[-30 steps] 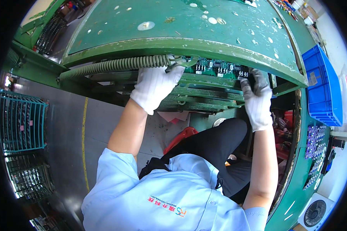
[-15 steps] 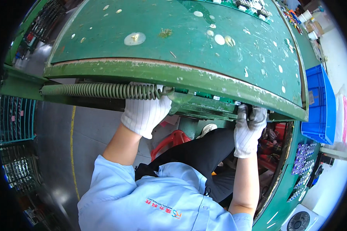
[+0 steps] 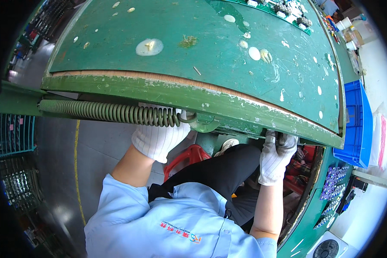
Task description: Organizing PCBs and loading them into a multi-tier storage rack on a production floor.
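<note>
A worn green panel in a green metal frame (image 3: 193,92) spans the view in front of me. Along its near left side runs a thick green coil spring (image 3: 112,112), its hooked end joined to a bracket (image 3: 204,124). My left hand (image 3: 159,139), in a white striped glove, reaches up behind the spring beneath the frame; its fingers are hidden. My right hand (image 3: 277,157), gloved too with greyed fingers, is at the frame's near right edge. Thumb and fingers are bent toward each other there, their tips under the edge; what they hold is hidden.
Green circuit boards with parts (image 3: 284,15) lie at the panel's far edge. A blue bin (image 3: 357,122) stands at the right, with purple boards (image 3: 333,180) below it. A red stool (image 3: 189,157) is under the frame. Racks of boards (image 3: 19,137) stand at the left.
The frame and spring sit slightly lower in view, and the gap beneath the frame looks narrower. Green board edges seen there before are now covered. My right hand has come down slightly.
</note>
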`<state>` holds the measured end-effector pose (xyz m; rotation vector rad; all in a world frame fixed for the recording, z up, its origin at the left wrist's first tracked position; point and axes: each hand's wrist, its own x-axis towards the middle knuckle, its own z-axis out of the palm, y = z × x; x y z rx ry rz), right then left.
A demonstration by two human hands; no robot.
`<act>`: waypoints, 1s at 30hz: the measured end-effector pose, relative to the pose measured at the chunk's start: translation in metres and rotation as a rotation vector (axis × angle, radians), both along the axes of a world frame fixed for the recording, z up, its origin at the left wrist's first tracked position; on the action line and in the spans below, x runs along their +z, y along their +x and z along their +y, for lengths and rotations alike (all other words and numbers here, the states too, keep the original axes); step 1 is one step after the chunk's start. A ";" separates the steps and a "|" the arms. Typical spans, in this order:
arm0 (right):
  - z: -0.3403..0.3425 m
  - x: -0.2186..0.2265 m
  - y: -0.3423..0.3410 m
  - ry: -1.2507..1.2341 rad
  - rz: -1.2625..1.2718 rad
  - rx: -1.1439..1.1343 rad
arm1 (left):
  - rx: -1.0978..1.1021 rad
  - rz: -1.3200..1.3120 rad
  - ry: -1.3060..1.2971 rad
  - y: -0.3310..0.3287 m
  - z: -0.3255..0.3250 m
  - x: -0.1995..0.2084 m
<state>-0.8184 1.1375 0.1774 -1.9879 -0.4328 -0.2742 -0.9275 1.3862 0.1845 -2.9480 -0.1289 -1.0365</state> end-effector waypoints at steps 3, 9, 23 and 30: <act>0.002 0.007 0.000 -0.089 -0.063 0.015 | 0.041 0.017 0.047 -0.002 -0.002 0.001; 0.005 0.011 0.001 -0.129 -0.156 -0.006 | 0.038 -0.001 0.078 0.001 -0.001 0.004; 0.002 0.010 0.000 -0.165 -0.132 0.010 | -0.025 0.200 -0.224 -0.010 -0.001 0.002; 0.006 0.017 0.000 -0.203 -0.172 0.035 | -0.006 0.161 -0.033 -0.012 0.002 0.001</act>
